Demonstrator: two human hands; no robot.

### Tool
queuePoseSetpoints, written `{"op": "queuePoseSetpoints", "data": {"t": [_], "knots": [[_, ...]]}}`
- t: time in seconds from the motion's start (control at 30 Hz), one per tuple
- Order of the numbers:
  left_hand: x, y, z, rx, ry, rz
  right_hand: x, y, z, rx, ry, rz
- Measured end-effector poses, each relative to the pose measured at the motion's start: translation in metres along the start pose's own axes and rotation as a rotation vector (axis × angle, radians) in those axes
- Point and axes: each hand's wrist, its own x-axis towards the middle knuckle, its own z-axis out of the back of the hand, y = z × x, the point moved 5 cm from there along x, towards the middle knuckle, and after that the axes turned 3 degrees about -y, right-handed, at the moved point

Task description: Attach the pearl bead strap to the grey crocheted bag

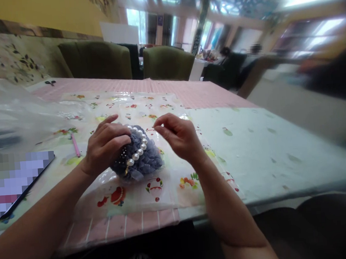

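Forearms (52, 209), left hand (103, 147) gripping ruffled bag (147, 161), dark shape (2, 140) through clear plastic (38, 111)

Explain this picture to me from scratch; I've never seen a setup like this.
There is no machine here: these are a person's two bare hands. The single picture comes from a camera worn on that person's head, looking forward and down, so the forearms enter from below.

The left hand holds a grey-blue ruffled piece with a strand of white beads across it. The right hand is raised just beside it, thumb and forefinger pinched; anything thin between them is too small to make out.

Beneath is a fruit-printed cover on a table. To the left lie a pink stick, a device with a blurred-out screen and clear plastic. Chairs stand beyond.
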Motion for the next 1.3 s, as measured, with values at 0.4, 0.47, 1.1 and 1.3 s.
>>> {"op": "queuePoseSetpoints", "data": {"t": [0.4,0.47,1.1,1.3], "knots": [[-0.001,-0.007,-0.01,-0.079,0.046,0.015,-0.008,0.001,-0.037,-0.239,0.254,0.059],[0.0,-0.007,-0.011,-0.076,0.04,0.02,-0.008,0.001,-0.039,-0.26,0.262,0.073],[0.006,-0.01,-0.012,-0.097,0.068,0.049,-0.005,0.001,-0.031,-0.225,0.177,0.073],[0.005,-0.011,-0.013,-0.098,0.1,0.028,-0.007,0.004,-0.03,-0.222,0.153,0.048]]}}
